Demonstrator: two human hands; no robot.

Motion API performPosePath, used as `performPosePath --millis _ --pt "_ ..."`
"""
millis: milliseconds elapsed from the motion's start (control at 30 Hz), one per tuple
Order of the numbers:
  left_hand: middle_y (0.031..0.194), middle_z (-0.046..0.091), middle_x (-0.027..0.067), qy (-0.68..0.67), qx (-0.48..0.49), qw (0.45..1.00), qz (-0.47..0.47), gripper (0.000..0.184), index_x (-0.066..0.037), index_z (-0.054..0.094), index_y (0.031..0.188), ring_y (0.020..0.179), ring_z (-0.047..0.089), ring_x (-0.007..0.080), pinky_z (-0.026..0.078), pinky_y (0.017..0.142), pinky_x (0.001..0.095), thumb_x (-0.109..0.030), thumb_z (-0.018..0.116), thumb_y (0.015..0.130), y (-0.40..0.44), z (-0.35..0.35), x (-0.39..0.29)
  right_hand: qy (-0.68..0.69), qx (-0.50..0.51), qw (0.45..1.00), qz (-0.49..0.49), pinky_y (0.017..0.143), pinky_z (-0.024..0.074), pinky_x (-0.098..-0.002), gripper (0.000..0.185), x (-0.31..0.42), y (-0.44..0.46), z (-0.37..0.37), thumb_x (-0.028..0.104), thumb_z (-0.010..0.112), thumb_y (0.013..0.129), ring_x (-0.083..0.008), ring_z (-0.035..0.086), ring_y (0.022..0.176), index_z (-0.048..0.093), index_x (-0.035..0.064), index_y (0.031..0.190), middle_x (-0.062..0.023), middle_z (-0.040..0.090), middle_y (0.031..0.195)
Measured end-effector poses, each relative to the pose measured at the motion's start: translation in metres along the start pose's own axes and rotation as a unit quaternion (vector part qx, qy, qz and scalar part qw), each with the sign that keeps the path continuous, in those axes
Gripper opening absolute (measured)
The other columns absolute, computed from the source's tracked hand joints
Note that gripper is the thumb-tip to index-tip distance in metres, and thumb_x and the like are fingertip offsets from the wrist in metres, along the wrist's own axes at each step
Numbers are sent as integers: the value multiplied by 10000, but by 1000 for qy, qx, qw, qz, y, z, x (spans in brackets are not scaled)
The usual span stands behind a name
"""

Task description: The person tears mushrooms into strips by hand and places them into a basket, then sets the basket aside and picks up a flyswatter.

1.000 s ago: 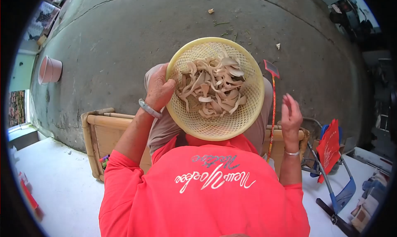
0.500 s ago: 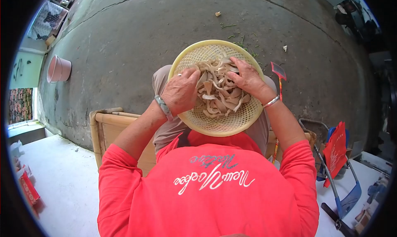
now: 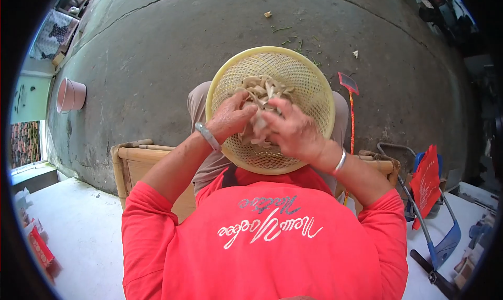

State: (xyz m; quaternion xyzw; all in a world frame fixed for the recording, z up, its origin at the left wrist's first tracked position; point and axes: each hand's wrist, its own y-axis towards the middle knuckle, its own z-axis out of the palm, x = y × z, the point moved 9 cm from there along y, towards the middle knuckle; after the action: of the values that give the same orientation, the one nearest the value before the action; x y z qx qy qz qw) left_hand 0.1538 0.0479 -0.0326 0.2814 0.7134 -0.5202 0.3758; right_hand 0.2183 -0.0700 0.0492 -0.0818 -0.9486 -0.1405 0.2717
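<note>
Torn oyster mushrooms (image 3: 266, 85) lie heaped in a round yellow plastic mesh basket (image 3: 320, 95), which rests on my lap. My left hand (image 3: 233, 115) curls around the left side of the heap, its fingers closed on some strips. From the right, my right hand (image 3: 297, 131) reaches across the basket with bent fingers on pale pieces near its middle. Motion blurs these fingertips and the mushrooms between the two hands.
A bamboo seat (image 3: 141, 158) is under me. On the concrete floor stand a pink bucket (image 3: 72, 95) at left and a red fly swatter (image 3: 351, 106) at right. A blue-and-grey metal frame (image 3: 443, 247) with a red bag (image 3: 425, 180) is at far right.
My right hand has moved from the heap's upper right down and left toward my left hand. The mushrooms have been gathered left, leaving more mesh bare at the right.
</note>
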Motion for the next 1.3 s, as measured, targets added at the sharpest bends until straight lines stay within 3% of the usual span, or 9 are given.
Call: performPosePath --millis 100,200,367,433,467,533,700,1000,1300 --pt "1098 557 81 -120 31 992 -32 485 47 438 1267 939 565 136 519 698 276 -206 580 879 -17 19 1 -41 35 996 -77 721 515 -372 325 28 -21 0 99 649 714 -284 577 856 581 79 1031 -113 518 1121" --pt "1069 579 70 -45 91 994 51 454 42 447 1270 947 559 119 500 726 249 -128 582 871 -9 31 21 -5 49 995 -82 721 513 -363 293 24 -36 0 81 633 702 -291 577 849 589 59 991 -118 534 1113" --pt "917 597 20 -38 60 996 58 250 19 601 1072 788 551 84 468 700 222 -60 592 835 -21 28 16 149 43 985 -68 738 518 -353 220 23 -32 -26 10 668 739 -280 632 862 599 0 948 -130 616 969" --pt "854 609 10 49 26 973 226 183 10 641 984 737 546 81 468 677 228 -62 608 818 -27 25 -5 180 19 983 -27 729 518 -340 184 6 -28 -38 9 660 761 -277 635 844 607 -9 937 -134 619 957" --pt "854 609 10 46 28 973 225 183 10 641 984 737 546 81 468 677 228 -62 608 818 -29 26 -3 210 -9 978 12 720 518 -327 150 -8 -26 -45 7 652 783 -273 639 827 615 -18 926 -138 623 946" --pt "810 617 12 -36 103 988 106 184 10 643 971 732 550 82 474 657 240 -58 606 803 -31 37 4 246 -20 967 58 719 514 -313 122 -28 -25 -48 16 640 803 -250 643 806 622 -29 915 -140 630 939" --pt "807 622 17 0 68 992 110 164 25 630 948 732 552 72 479 644 239 -48 553 823 -28 29 8 181 -14 966 184 701 524 -318 192 -59 -29 -41 30 626 809 -244 642 806 600 -29 990 -142 613 978" --pt "848 635 30 -97 -16 990 103 192 20 608 991 755 566 73 481 664 231 -13 487 845 -21 16 21 -26 39 995 90 825 501 -395 333 -49 -22 -28 6 600 783 -327 587 993 559 11 1113 -167 583 1079" --pt "965 660 79 -256 -56 961 87 172 -32 586 1027 850 638 136 528 719 272 -129 470 945 -21 5 26 -73 60 994 63 806 514 -399 397 -65 4 2 25 563 775 -324 616 946 553 57 1170 -145 601 1011"
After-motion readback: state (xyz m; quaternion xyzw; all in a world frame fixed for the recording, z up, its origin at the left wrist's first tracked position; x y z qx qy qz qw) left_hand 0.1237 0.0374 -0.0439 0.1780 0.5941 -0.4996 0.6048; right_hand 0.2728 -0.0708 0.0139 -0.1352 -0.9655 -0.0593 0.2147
